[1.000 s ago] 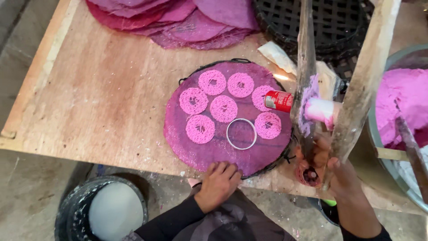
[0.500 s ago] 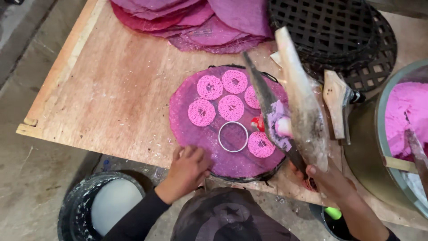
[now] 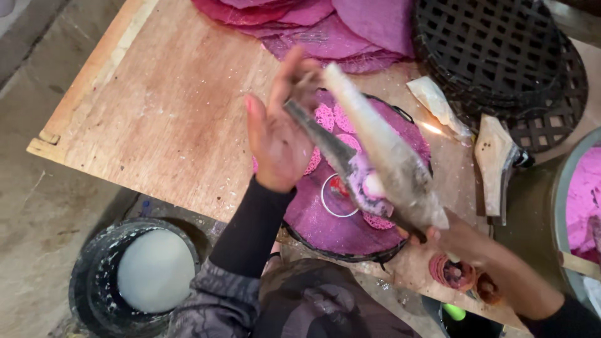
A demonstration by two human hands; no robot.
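My right hand (image 3: 466, 241) grips the near end of a two-armed wooden press (image 3: 382, 150), which slants up over a round purple mat (image 3: 325, 228). A pink lump sits between the arms near the hinge. My left hand (image 3: 278, 134) is raised, fingers spread, with its palm against the darker arm and its fingertips at the arms' far ends. Several lacy pink discs (image 3: 323, 116) lie on the mat, partly hidden by the press. A metal ring (image 3: 325, 203) rests on the mat's near side.
The wooden table (image 3: 156, 112) holds a stack of purple mats (image 3: 325, 28), black woven trays (image 3: 494, 44), a wooden wedge (image 3: 494, 163) and a coiled pink piece (image 3: 451, 272). A bucket of white liquid (image 3: 153, 269) stands below; a basin of pink dough (image 3: 582, 194) stands at the right.
My left hand has lifted off the mat's near edge and risen to the press's arms. The press has swung left and now slants over the mat.
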